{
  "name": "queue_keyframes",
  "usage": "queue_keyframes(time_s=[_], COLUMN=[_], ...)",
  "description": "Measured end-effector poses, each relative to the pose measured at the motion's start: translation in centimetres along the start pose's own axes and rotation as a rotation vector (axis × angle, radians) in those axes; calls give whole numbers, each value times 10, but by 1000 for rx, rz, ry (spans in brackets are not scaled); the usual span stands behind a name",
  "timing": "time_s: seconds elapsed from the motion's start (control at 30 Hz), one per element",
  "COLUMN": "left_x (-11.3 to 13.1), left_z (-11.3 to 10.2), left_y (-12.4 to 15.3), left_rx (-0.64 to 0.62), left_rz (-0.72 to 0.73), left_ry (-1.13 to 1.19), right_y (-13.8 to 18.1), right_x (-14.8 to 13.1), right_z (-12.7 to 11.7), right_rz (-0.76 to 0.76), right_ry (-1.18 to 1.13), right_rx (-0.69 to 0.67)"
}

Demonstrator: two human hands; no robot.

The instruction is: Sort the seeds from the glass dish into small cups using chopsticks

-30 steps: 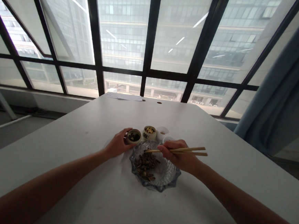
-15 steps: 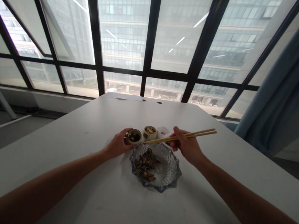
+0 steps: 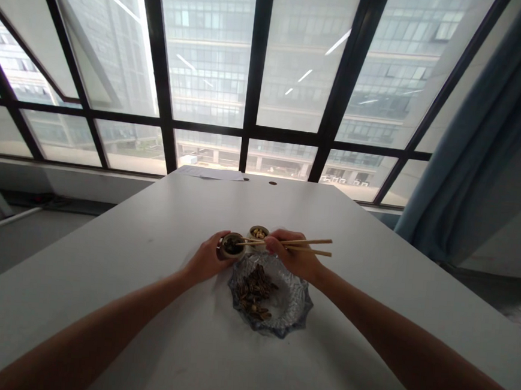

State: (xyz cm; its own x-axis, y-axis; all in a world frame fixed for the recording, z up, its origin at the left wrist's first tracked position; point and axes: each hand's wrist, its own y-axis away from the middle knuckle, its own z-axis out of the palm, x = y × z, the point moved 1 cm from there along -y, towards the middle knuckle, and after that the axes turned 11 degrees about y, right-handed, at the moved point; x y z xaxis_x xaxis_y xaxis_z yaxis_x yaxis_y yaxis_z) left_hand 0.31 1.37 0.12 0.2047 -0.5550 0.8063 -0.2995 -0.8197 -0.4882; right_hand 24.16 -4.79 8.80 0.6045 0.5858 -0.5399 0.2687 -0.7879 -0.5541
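Right hand (image 3: 294,255): closed around the wooden chopsticks (image 3: 313,243). Their tips have moved from above the near edge of the small cups into the round cup (image 3: 234,256), so contact with its dark pieces (image 3: 229,245) now appears possible; whether one is pinched cannot be told. Left hand (image 3: 205,257): gripping that cup from its left side. Just beside it stands the cup of pale nuts (image 3: 253,240). Nearer the person, the scalloped glass bowl (image 3: 295,309) holds brown seed-like pieces (image 3: 255,288), on the white table (image 3: 163,343).
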Motion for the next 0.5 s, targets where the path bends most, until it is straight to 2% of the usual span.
queue_keyframes(time_s=[0.17,0.27,0.4,0.5], left_x=[-2,-3,1,3], left_z=[-2,-2,-1,-3], left_y=[-1,-1,-2,-1], left_rx=[-18,-15,-28,-12], left_rz=[-31,-24,-1,2], left_ry=[2,1,45,47], right_y=[26,32,16,-1], right_x=[1,-8,-20,-26], right_z=[-26,-30,-7,15], right_rz=[213,277,275,166], right_ry=[-172,-203,-239,-100], right_rx=[153,217,210,109])
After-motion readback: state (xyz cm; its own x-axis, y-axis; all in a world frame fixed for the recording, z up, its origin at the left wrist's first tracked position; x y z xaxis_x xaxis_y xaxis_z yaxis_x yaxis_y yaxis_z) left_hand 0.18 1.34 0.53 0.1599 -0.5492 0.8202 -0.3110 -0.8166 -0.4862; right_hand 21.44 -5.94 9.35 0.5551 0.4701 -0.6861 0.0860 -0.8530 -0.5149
